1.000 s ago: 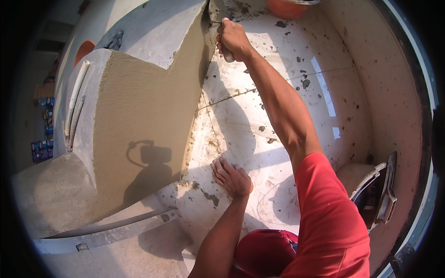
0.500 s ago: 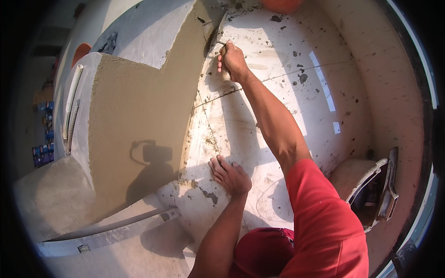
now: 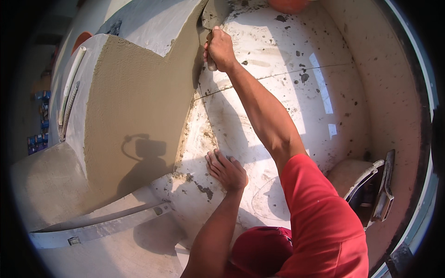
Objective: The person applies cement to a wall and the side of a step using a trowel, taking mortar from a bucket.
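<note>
Glossy spattered tiles (image 3: 287, 58) under splayed left hand (image 3: 229, 173); right hand (image 3: 220, 49) clamped on round-handled trowel (image 3: 212, 65).

Pretty messy white tile floor (image 3: 273, 85) at 1 o'clock, dark splatters (image 3: 304, 78) and all, glare strip (image 3: 322, 85) at 2, speckled pinkish-beige wall (image 3: 394, 102) at 3.

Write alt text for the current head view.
A person's right hand grips a trowel-like tool by its handle beside the far end of a grey-brown plastered face. The left hand rests palm down, fingers spread, on a pale, mortar-spattered tiled surface; a bucket-like container lies tipped at right.
</note>
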Available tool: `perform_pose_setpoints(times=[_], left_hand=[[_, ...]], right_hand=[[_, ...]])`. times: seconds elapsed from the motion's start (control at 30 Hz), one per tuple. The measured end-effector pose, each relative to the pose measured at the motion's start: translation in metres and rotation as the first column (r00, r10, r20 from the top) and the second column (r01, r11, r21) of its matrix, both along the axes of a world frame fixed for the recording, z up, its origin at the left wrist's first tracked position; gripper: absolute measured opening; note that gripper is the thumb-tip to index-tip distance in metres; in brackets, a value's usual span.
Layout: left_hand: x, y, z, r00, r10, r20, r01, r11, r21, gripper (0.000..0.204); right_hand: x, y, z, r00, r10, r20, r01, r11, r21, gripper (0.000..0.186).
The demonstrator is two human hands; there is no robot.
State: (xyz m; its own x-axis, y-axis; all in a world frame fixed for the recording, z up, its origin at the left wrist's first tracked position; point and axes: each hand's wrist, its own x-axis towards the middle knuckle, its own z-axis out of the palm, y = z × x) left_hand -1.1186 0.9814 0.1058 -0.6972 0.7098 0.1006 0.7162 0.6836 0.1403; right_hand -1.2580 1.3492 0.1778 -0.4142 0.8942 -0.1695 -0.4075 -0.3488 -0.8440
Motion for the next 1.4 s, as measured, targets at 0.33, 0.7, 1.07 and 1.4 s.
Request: perform_pose_setpoints(times=[0.33,0.7,1.07,1.4], left_hand=[[-0.023,-0.04,-0.061,0.99,0.003,0.141,-0.039,0.966,0.254,0.063],[0.01,-0.205,0.008,0.955,-0.053,0.293,0.099,0.985,-0.144,0.041],[0.171,-0.512,0.169,-0.225,0.345,0.911,0.24,0.926,-0.291,0.035],[0.356,-0.623,0.124,-0.324,-0.058,0.944,-0.372,0.926,-0.071,0.036]], right_hand=[[0.067,-0.218,0.108,0.961,0.137,-0.241,-0.107,0.985,0.134,0.051],[0.247,-0.46,0.131,0.813,0.52,-0.263,-0.529,0.848,0.038,0.046],[0.359,-0.565,0.054,0.394,0.91,0.134,-0.919,0.383,0.098,0.021],[0.316,-0.615,0.16,-0.497,0.641,0.585,-0.736,-0.668,0.108,0.026]])
